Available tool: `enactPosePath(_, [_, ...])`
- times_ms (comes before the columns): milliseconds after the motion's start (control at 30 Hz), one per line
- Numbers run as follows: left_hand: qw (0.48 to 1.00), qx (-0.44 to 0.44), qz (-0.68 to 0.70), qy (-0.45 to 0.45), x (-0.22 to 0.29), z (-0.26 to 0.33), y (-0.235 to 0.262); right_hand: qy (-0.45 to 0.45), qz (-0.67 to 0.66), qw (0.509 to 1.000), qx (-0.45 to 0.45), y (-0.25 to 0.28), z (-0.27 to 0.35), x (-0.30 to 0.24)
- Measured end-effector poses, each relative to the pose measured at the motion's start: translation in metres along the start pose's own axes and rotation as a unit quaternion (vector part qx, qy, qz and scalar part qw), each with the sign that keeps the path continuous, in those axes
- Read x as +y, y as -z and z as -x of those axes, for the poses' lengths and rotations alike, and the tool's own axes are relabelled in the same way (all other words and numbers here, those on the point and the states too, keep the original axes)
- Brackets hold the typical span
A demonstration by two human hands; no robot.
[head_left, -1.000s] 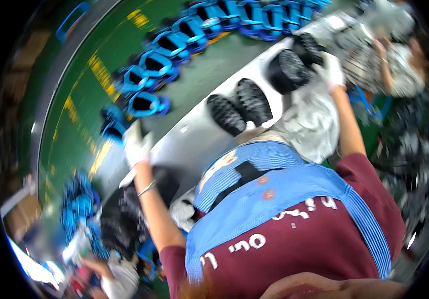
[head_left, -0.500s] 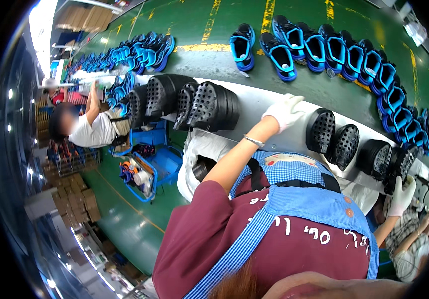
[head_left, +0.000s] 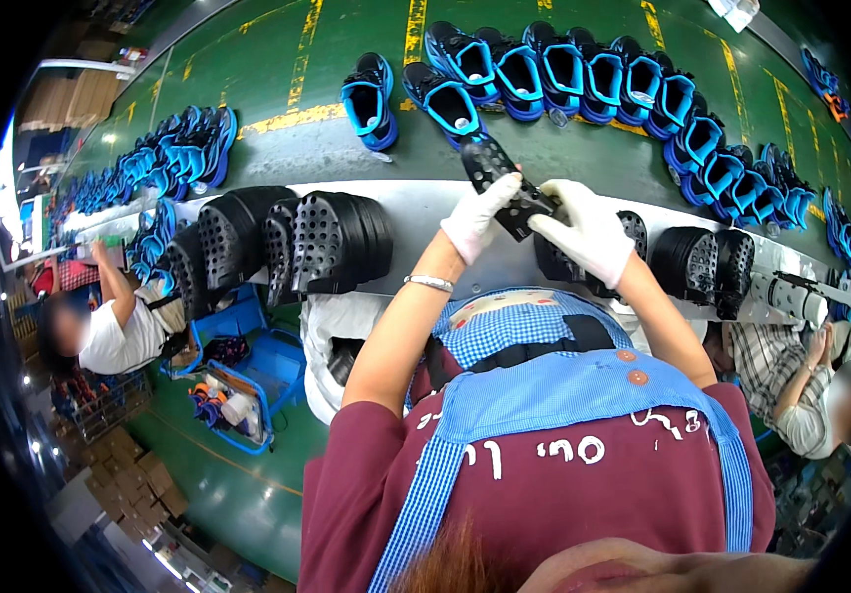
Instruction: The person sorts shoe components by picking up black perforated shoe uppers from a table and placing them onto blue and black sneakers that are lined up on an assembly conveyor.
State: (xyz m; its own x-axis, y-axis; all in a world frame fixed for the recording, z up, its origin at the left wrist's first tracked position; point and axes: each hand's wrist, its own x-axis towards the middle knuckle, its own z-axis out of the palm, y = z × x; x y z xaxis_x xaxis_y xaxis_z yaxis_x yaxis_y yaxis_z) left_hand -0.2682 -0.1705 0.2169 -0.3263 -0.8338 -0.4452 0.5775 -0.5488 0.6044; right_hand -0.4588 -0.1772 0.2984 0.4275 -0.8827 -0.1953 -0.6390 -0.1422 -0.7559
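Observation:
Both of my hands wear white gloves and grip one black studded shoe sole (head_left: 501, 178) above the grey ledge (head_left: 416, 212). My left hand (head_left: 480, 215) holds its near left edge. My right hand (head_left: 584, 232) holds its lower right end. A silver bracelet (head_left: 430, 284) sits on my left wrist. More black soles stand in stacks on the ledge: a big stack to the left (head_left: 287, 242) and smaller stacks to the right (head_left: 707, 262).
Rows of blue and black shoes (head_left: 584, 79) lie on the green conveyor belt (head_left: 277, 89) beyond the ledge. A seated person (head_left: 119, 321) works at the left by a blue crate (head_left: 248, 371). Another person (head_left: 811, 385) sits at the right. A white bag (head_left: 332, 341) hangs below the ledge.
The view has swung round. My two hands were spread apart along the ledge; now they have come together and both hold one black sole.

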Motion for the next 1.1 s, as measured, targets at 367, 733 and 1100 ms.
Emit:
enactPosePath(367, [0.996,0.058,-0.049,-0.034,0.011,-0.015,0.033,-0.003,0.121,0.990,0.065,-0.037,-0.049,-0.020])
enactPosePath(733, [0.829,0.143,-0.540,0.002,0.046,-0.033,0.057,-0.079,0.204,0.976,-0.005,-0.027,-0.114,0.001])
enactPosePath(1100, [0.651,0.248,-0.648,-0.309,0.031,-0.057,0.074,-0.011,0.268,0.955,-0.123,-0.010,-0.205,-0.007])
